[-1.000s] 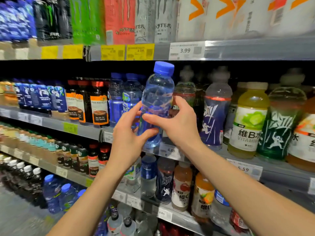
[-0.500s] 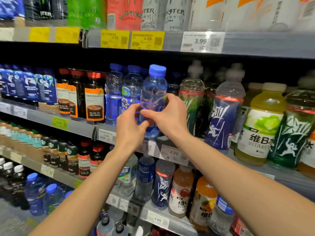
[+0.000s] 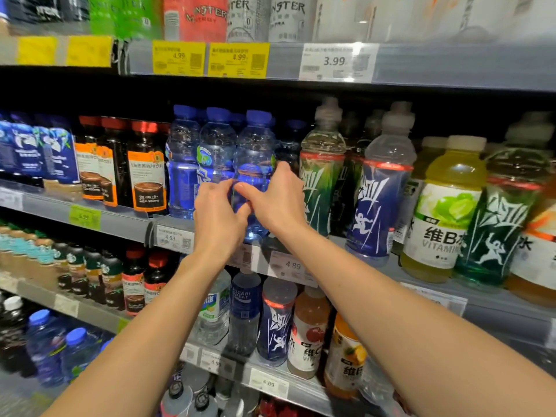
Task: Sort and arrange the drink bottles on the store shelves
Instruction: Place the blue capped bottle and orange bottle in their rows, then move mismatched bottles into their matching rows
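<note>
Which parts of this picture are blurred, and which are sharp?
Head view: the green cans at top left are smeared by motion blur; the blue-capped bottle and both hands, left hand and right hand, are fairly sharp; shelf edges bow from wide-angle distortion.

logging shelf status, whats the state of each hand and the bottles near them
clear blue-capped plastic bottle: upright, capped, at shelf front, gripped by both hands
left hand: gripping its lower body
right hand: gripping it from the right
blue-capped bottles beside it: upright, capped
tall grey-capped blue-sleeved bottle: upright, untouched
</note>
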Demonstrator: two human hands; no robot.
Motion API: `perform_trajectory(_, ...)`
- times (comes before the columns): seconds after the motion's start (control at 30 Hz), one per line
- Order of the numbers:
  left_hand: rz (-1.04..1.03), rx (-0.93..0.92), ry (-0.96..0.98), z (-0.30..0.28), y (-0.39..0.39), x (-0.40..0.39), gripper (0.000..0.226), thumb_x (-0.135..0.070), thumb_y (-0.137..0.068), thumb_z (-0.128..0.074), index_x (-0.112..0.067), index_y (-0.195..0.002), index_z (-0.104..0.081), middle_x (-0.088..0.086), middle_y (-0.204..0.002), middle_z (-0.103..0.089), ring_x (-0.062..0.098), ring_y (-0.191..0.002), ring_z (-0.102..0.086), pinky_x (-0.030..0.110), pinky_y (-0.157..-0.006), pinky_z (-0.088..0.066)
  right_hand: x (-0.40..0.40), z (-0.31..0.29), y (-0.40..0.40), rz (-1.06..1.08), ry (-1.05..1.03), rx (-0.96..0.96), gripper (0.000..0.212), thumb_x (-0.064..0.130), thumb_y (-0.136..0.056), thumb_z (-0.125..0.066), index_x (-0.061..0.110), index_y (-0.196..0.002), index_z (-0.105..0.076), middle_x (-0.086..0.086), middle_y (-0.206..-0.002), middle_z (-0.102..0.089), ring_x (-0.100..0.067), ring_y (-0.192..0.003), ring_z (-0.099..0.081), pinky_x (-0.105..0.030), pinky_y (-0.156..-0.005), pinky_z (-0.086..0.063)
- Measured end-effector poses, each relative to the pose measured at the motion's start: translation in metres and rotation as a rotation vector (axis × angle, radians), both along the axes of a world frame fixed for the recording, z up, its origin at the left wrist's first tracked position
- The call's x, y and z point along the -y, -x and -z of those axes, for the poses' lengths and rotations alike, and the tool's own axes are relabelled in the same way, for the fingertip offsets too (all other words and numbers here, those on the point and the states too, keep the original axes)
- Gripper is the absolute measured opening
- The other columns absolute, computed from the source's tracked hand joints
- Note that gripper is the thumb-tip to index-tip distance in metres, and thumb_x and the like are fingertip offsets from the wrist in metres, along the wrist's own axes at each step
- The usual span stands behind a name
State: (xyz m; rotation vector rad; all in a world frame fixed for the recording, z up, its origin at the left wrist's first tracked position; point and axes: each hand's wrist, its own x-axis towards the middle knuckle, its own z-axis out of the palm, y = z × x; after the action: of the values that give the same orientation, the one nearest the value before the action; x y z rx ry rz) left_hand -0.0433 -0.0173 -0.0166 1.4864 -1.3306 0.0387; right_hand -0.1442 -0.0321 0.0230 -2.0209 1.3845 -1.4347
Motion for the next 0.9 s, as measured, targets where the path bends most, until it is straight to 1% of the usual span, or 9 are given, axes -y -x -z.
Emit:
perform_trajectory(0.13, 0.003, -0.025, -0.008, 0.002, 0.003, -0.003, 0.051, -0.016, -0.089, -0.069, -0.011, -0.137, -0.053, 0.014, -0.122, -0.06, 0.03, -0.113, -0.058, 0.044, -0.099, -0.049, -0.007, 0.01, 0.001, -0.044, -0.055, -0.035, 0.057, 0.026, -0.087, -0.073, 0.005, -0.132, -0.044, -0.011, -0.129, -0.057, -0.028, -0.113, -0.057, -0.037, -0.085, -0.048)
perform_trajectory(0.27, 0.012, -0.068, -0.012, -0.003, 0.008, -0.009, 0.055, -0.024, -0.086, -0.076, -0.01, -0.132, -0.05, 0.007, -0.109, -0.06, 0.03, -0.103, -0.059, 0.045, -0.089, -0.05, -0.036, 0.021, 0.024, -0.069, 0.058, -0.033, 0.049, 0.022, -0.091, -0.067, 0.009, -0.135, -0.051, -0.005, -0.132, -0.058, -0.021, -0.122, -0.054, -0.033, -0.101, -0.045)
perform_trajectory(0.33, 0.006, -0.054, -0.043, -0.002, 0.012, -0.014, 0.068, -0.026, -0.083, -0.079, -0.009, -0.138, -0.042, 0.01, -0.117, -0.055, 0.031, -0.108, -0.054, 0.045, -0.093, -0.048, -0.053, 0.023, 0.044, -0.087, 0.148, -0.021, 0.034, 0.021, -0.091, -0.067, 0.011, -0.122, -0.062, -0.002, -0.119, -0.066, -0.017, -0.111, -0.06, -0.038, -0.096, -0.051)
perform_trajectory(0.4, -0.047, 0.003, -0.007, 0.003, 0.022, -0.026, 0.073, -0.026, -0.084, -0.078, -0.009, -0.143, -0.038, 0.014, -0.13, -0.048, 0.03, -0.12, -0.046, 0.04, -0.1, -0.041, -0.069, 0.021, 0.069, -0.097, 0.221, -0.002, 0.012, 0.016, -0.088, -0.068, 0.013, -0.1, -0.07, 0.003, -0.095, -0.071, -0.012, -0.091, -0.065, -0.038, -0.083, -0.054)
perform_trajectory(0.5, -0.025, 0.098, 0.232, 0.008, 0.047, -0.051, 0.051, -0.017, -0.087, -0.072, -0.008, -0.133, -0.05, 0.011, -0.126, -0.051, 0.027, -0.12, -0.047, 0.037, -0.101, -0.04, -0.087, 0.013, 0.112, -0.058, 0.311, 0.001, 0.006, 0.015, -0.086, -0.067, 0.018, -0.082, -0.07, 0.01, -0.076, -0.069, -0.007, -0.073, -0.065, -0.035, -0.071, -0.054)
perform_trajectory(0.6, 0.18, 0.164, 0.321, 0.006, 0.082, -0.066, 0.029, -0.009, -0.085, -0.07, -0.012, -0.111, -0.06, 0.003, -0.11, -0.055, 0.02, -0.102, -0.056, 0.042, -0.088, -0.05, -0.099, 0.006, 0.153, 0.001, 0.38, 0.005, 0.009, 0.011, -0.086, -0.069, 0.017, -0.079, -0.07, 0.012, -0.073, -0.069, -0.006, -0.071, -0.065, -0.025, -0.066, -0.052)
perform_trajectory(0.67, 0.313, 0.226, 0.267, 0.003, 0.113, -0.073, 0.024, -0.018, -0.084, -0.067, -0.016, -0.107, -0.06, -0.002, -0.109, -0.055, 0.014, -0.093, -0.056, 0.041, -0.08, -0.053, -0.105, 0.005, 0.178, 0.049, 0.396, 0.023, 0.013, 0.009, -0.086, -0.07, 0.018, -0.077, -0.069, 0.013, -0.071, -0.068, -0.006, -0.071, -0.064, -0.017, -0.064, -0.049)
perform_trajectory(0.77, 0.42, 0.276, 0.144, -0.002, 0.159, -0.079, 0.037, -0.032, -0.084, -0.065, -0.022, -0.118, -0.056, -0.007, -0.116, -0.056, 0.013, -0.098, -0.057, 0.041, -0.081, -0.053, -0.115, 0.007, 0.211, 0.1, 0.369, 0.029, 0.016, 0.008, -0.086, -0.071, 0.021, -0.076, -0.068, 0.014, -0.072, -0.068, -0.001, -0.073, -0.063, -0.007, -0.065, -0.043)
perform_trajectory(0.9, 0.466, 0.24, 0.072, -0.004, 0.206, -0.082, 0.046, -0.033, -0.086, -0.069, -0.025, -0.128, -0.05, -0.009, -0.121, -0.057, 0.011, -0.109, -0.057, 0.039, -0.089, -0.051, -0.129, 0.012, 0.251, 0.11, 0.28, 0.038, 0.01, 0.01, -0.086, -0.07, 0.019, -0.081, -0.07, 0.011, -0.075, -0.069, -0.001, -0.076, -0.063, -0.012, -0.066, -0.046)
